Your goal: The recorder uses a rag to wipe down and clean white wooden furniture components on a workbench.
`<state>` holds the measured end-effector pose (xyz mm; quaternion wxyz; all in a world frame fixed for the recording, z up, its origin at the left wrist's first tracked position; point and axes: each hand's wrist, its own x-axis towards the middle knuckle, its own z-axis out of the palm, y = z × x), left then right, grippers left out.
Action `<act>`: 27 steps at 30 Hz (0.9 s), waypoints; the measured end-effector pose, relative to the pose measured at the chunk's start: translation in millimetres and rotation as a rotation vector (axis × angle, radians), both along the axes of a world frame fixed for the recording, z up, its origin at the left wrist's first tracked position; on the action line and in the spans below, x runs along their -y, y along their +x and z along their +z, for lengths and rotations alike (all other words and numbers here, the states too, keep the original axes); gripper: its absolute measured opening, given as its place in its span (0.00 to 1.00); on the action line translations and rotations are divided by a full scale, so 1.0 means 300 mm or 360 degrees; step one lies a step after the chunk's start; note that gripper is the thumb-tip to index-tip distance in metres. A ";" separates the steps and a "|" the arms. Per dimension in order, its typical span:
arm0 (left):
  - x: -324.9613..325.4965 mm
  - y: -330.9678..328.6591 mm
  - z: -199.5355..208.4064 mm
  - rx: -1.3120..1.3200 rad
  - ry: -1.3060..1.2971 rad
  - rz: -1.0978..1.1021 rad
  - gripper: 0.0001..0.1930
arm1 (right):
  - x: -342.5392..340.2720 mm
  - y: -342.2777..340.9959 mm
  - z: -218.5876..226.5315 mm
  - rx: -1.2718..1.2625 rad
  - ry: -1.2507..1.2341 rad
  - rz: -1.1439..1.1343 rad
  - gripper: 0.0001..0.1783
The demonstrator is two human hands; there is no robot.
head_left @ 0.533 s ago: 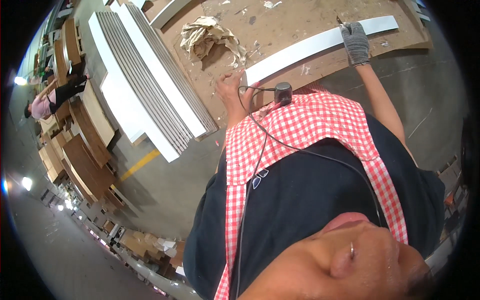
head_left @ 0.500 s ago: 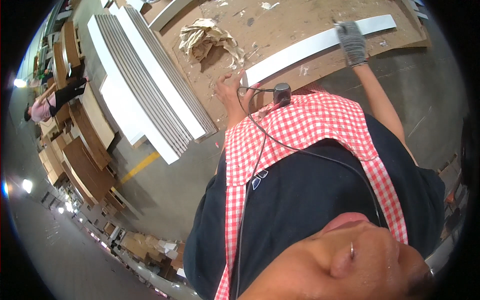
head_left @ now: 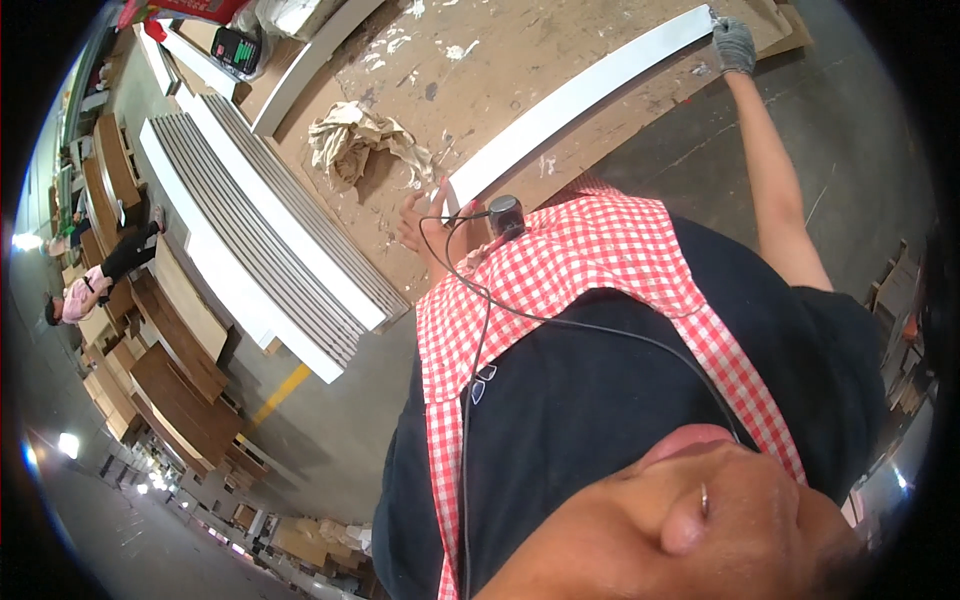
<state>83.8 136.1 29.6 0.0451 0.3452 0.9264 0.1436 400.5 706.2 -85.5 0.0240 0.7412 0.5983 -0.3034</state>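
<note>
A long white board point(head_left: 590, 100) lies slantwise across the worktable, from beside my waist to the far right. At its near end is my bare left hand point(head_left: 432, 228), thumb and forefinger on either side of the board's tip, the other fingers spread out. My right hand point(head_left: 735, 48), in a grey knit glove, is curled at the board's far end. A small dark bit shows by its fingertips; what it holds is too small to make out. Left of the board lies a crumpled cream cloth point(head_left: 350, 140).
Stacked white boards point(head_left: 250, 230) stand left of the brown, paint-spotted tabletop point(head_left: 480, 70). Another white strip point(head_left: 310, 65) lies at the back, near a dark device with green keys point(head_left: 236, 50). A black cable point(head_left: 600, 322) crosses my checked apron. Far left, a person point(head_left: 95, 285) stands by brown panels.
My right hand has slid along the board to its far end, the arm now straighter. The view has shifted, showing more of the table's back. My left hand stays at the near end.
</note>
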 end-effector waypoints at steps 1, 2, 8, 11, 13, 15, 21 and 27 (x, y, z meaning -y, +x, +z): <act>-0.008 -0.008 0.003 0.0038 0.0044 -0.0010 0.27 | 0.008 0.075 -0.003 -0.0119 0.0790 0.0461 0.13; -0.001 -0.013 0.007 0.0133 0.0008 -0.0035 0.28 | 0.067 0.074 -0.014 -0.0279 0.1549 0.0937 0.14; 0.170 -0.043 -0.044 0.0210 0.0167 0.0254 0.27 | 0.423 -0.399 -0.070 -0.0432 0.1582 0.1701 0.12; 0.080 -0.060 -0.089 0.0312 0.0365 0.0093 0.26 | -0.002 -0.022 0.036 -0.0413 0.1387 0.1224 0.14; 0.064 -0.051 -0.065 0.0377 0.0268 0.0098 0.27 | -0.106 0.060 -0.055 -0.0109 0.1407 0.1053 0.14; 0.068 -0.043 -0.029 0.0425 0.0171 0.0183 0.27 | -0.047 -0.029 -0.115 -0.0667 0.1343 0.1042 0.13; -0.026 -0.019 0.005 0.0204 -0.0137 0.0231 0.27 | -0.216 0.032 -0.166 -0.0152 0.1157 0.0937 0.16; 0.052 -0.061 -0.005 0.0337 -0.0099 0.0358 0.30 | -0.049 -0.055 -0.125 -0.0452 0.1208 0.1261 0.15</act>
